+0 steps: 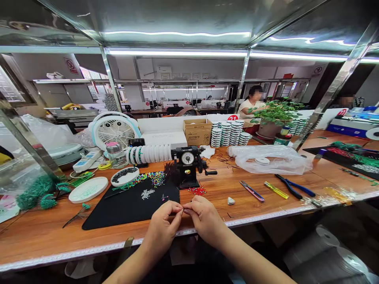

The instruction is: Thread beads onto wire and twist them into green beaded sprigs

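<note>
Near the table's front edge, my left hand and my right hand meet, thumbs and forefingers pinched together. Whatever lies between the fingertips is too small to make out. Just beyond them stands a black hand-cranked machine with a dial and a row of white rings on its shaft. A black mat reaches under my left hand's side, carrying colourful beads, a small silvery heap and a few pink-headed pins. Red bits lie at the machine's foot.
To the right lie tweezers, a yellow-handled tool, blue-handled pliers and a plastic bag. White dishes, green thread and a fan stand left. Stacked spools and a cardboard box are behind. A person sits farther back.
</note>
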The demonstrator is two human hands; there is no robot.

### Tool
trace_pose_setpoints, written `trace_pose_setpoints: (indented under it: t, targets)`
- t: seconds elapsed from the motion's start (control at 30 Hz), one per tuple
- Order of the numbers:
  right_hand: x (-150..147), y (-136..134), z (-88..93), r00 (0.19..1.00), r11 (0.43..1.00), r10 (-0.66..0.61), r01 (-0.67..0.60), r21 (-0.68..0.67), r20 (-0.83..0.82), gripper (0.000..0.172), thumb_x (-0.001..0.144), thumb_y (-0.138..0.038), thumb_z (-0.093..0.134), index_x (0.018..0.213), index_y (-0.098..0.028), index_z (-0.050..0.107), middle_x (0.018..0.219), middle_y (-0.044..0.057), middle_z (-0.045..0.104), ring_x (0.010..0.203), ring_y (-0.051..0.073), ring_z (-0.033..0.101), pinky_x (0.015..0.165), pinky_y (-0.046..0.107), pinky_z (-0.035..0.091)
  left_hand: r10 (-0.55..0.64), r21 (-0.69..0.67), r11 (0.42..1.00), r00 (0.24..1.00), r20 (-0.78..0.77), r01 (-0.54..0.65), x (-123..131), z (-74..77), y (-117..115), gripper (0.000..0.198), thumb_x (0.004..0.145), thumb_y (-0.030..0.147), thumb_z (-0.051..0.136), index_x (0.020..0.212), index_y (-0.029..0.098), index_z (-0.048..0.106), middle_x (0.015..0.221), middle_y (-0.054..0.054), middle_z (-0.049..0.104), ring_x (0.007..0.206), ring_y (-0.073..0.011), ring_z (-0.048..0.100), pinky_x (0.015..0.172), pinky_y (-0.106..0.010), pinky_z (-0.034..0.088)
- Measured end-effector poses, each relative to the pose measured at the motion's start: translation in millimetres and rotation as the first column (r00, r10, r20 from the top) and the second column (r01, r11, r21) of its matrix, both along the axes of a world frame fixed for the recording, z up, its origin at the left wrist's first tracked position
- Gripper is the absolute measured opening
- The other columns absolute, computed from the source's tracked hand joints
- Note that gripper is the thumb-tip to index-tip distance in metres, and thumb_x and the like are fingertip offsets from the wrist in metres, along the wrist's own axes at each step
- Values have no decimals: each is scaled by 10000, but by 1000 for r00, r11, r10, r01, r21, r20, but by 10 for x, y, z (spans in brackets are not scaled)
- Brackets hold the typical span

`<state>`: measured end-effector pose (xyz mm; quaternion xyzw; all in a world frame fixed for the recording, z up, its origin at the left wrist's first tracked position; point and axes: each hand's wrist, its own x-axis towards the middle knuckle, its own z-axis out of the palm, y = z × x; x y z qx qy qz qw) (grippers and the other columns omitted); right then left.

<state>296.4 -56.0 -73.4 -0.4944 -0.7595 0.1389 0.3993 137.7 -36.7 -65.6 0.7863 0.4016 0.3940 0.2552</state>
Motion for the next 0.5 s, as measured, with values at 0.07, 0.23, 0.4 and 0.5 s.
trace_pose_setpoints:
  t: [0.07,0.23,0.4,0.5]
  targets:
    - [-9,-15,27,1000,1000,-25,24,-14,-14,177,855,-80,480,794,-171,619,794,41,562,774,164,521,709,281,411,-12,66,998,999,-43,15,-13,-23,-15,152,863,214,466,750,190,565,819,-42,616,782,-172,579,719,-293,460]
    - [-23,-29,79,999,999,-23,22,-47,-27,151,800,-39,505,736,-164,560,791,33,561,763,159,522,685,274,402,-23,126,991,991,-132,39,-32,-47,-52,153,875,184,418,820,202,560,884,-55,605,850,-190,575,772,-315,458]
    - [8,-30,87,1000,998,25,-26,-58,-18,137,813,-65,503,741,-169,557,780,26,565,779,161,517,689,273,397,-61,37,997,980,-190,69,-67,-13,-42,211,904,202,369,974,221,567,903,-41,629,836,-175,587,760,-287,462]
    - [15,-34,100,999,998,38,-37,-58,3,144,819,-70,499,728,-170,549,763,23,559,777,163,511,684,273,393,-122,68,987,950,-286,148,-104,-21,-21,267,905,176,338,996,208,586,879,-57,629,818,-187,580,748,-303,457]
